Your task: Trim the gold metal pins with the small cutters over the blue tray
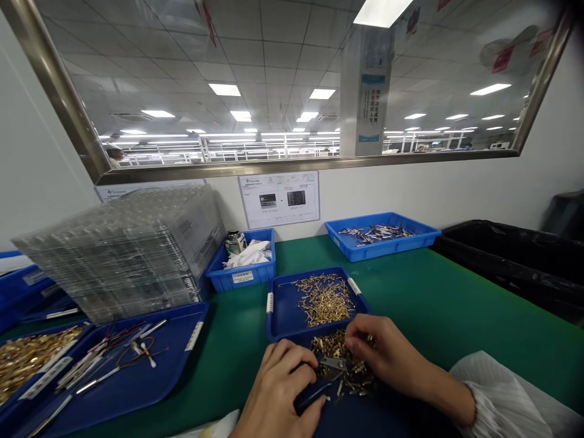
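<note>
My left hand (280,389) is curled around a small dark tool, apparently tweezers (331,364), at the near edge of the green table. My right hand (383,353) has its fingers pinched down into a heap of small brass pins (340,359) lying on a dark blue tray (365,420) in front of me. What the right fingers hold is too small to make out. Just beyond stands a blue tray (285,310) with another pile of brass pins (325,298).
A stack of clear plastic trays (128,249) stands at the left. Below it a big blue tray (150,371) holds wires and probes, beside a tray of brass parts (27,356). Behind are a blue bin with cloth (244,271), a blue tray of metal parts (381,234), and a black-lined bin (515,261) at right.
</note>
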Available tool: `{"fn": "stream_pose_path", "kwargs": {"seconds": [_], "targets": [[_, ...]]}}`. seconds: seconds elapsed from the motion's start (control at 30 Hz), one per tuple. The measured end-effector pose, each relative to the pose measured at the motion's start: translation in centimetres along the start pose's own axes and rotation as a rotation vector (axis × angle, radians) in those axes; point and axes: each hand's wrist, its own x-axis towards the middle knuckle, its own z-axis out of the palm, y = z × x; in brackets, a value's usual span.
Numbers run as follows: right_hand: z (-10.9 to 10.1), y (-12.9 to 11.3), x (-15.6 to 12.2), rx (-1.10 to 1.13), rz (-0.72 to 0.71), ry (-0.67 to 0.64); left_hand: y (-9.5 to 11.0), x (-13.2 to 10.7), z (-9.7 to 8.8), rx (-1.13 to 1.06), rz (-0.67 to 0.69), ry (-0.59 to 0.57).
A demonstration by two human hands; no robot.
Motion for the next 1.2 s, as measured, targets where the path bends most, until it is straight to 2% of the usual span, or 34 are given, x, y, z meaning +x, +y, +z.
{"fn": "stream_pose_path", "kwargs": {"seconds": [0.1, 0.23, 0.33, 0.5, 0.63, 0.93, 1.07, 1.2], "targets": [[-0.8, 1.1, 0.3, -0.223, 0.009, 0.138, 0.2, 0.2, -0.3, 0.003, -0.054, 0.008], [-1.8, 1.7, 0.5, -0.524, 0.082, -0.034, 0.3, 0.3, -0.8, 0.022, -0.106, -0.022], [-1.6, 1.4, 0.5, -0.614, 0.094, -0.092, 0.1, 0.3, -0.8, 0.045, -0.122, -0.026], [-0.5, 1.1, 0.2, -0.558, 0.033, -0.13, -0.1, 0.1, -0.6, 0.05, -0.131, -0.023], [-0.1, 1.4, 0.1, -0.304, -0.022, -0.118, -0.1, 0.1, -0.7, 0.049, -0.14, -0.025], [-0.1, 0.3, 0.0, 0.062, 0.029, -0.017, 0.3, 0.4, -0.7, 0.001, -0.16, -0.057], [0.3, -0.2, -0.4, 0.062, -0.024, -0.017, 0.7, 0.5, -0.8, -0.038, -0.166, -0.071], [0.7, -0.5, -0.7, -0.052, -0.069, -0.037, 0.6, 0.4, -0.6, -0.058, -0.139, -0.053]]}}
